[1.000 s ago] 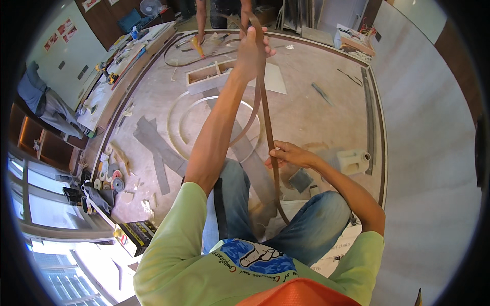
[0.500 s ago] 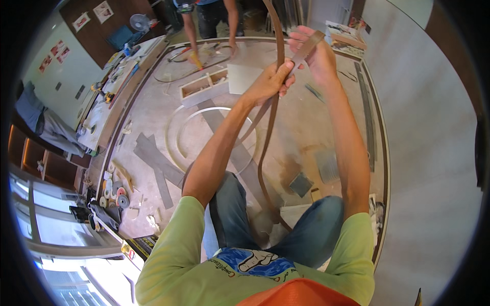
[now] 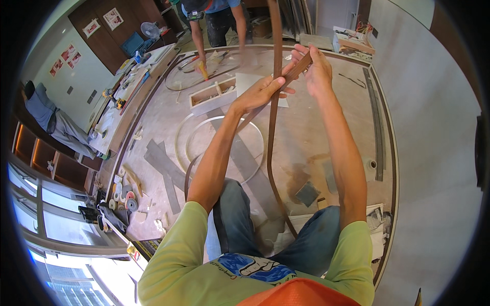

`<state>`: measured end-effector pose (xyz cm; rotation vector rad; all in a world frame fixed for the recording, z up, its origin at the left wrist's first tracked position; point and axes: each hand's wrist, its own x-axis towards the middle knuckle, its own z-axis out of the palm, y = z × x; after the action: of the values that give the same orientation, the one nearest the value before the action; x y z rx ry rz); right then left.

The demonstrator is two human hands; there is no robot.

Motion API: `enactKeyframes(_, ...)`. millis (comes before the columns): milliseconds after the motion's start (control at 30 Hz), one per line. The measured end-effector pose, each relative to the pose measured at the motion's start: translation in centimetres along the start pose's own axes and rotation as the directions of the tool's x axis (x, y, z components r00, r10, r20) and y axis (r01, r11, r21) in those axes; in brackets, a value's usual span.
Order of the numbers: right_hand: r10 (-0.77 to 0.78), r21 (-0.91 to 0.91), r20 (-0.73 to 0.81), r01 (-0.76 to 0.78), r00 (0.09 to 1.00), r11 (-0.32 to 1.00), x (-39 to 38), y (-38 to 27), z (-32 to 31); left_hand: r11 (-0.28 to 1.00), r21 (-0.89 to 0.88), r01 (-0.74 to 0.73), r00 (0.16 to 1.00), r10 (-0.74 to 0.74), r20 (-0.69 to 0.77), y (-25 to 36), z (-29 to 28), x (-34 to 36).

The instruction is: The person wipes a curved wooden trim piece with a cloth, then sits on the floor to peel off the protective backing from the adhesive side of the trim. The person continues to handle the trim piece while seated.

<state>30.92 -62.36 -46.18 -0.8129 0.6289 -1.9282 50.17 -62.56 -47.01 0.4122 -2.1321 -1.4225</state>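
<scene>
A long, narrow, flexible brown strip (image 3: 272,133) runs from the top of the view down past my knees. It looks like edge banding. My left hand (image 3: 259,95) is closed around it where two lengths cross, thumb on top. The shorter length (image 3: 297,69) slants up to the right. Near its upper end, my right hand (image 3: 319,71) closes on it between thumb and fingers. Another part of the strip curves behind my left forearm.
A wooden box (image 3: 213,98) with small pieces stands ahead, near pale rings (image 3: 264,148) and grey strips (image 3: 168,166). Rolls of tape (image 3: 131,204) lie left. A dark square (image 3: 308,194) lies before my right knee. Across the platform, another person's hand (image 3: 202,70) reaches down.
The strip's end at my right hand was bent over and now lies straight between my hands. My right fingers have closed in on it. The whole view has shifted slightly.
</scene>
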Motion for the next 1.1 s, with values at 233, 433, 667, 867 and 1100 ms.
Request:
enactKeyframes(233,0.051,0.021,-0.016,-0.051,0.999,0.998,0.9,-1.0,-2.5,0.940,0.284,-0.189,0.950,0.248,-0.188,1.4,-0.6,0.3)
enactKeyframes(433,0.080,-0.074,0.078,-0.074,0.994,0.995,0.6,-1.0,-2.0,0.999,0.035,0.015,0.996,-0.018,0.084,4.0,0.1,-1.4)
enactKeyframes(667,0.034,0.093,0.119,-0.045,0.992,0.995,-0.3,-4.4,0.0,0.986,-0.024,0.162,0.981,-0.159,0.112,3.3,1.3,-0.9)
enactKeyframes(867,-0.096,0.034,0.157,0.092,0.983,0.995,-1.1,-6.4,0.9,0.972,-0.057,0.229,0.969,-0.222,0.105,2.0,1.5,-0.6)
enactKeyframes(1100,-0.256,-0.187,0.169,0.286,0.952,0.940,-1.6,-6.6,1.8,0.960,-0.042,0.275,0.959,-0.271,0.080,2.0,1.0,-0.9)
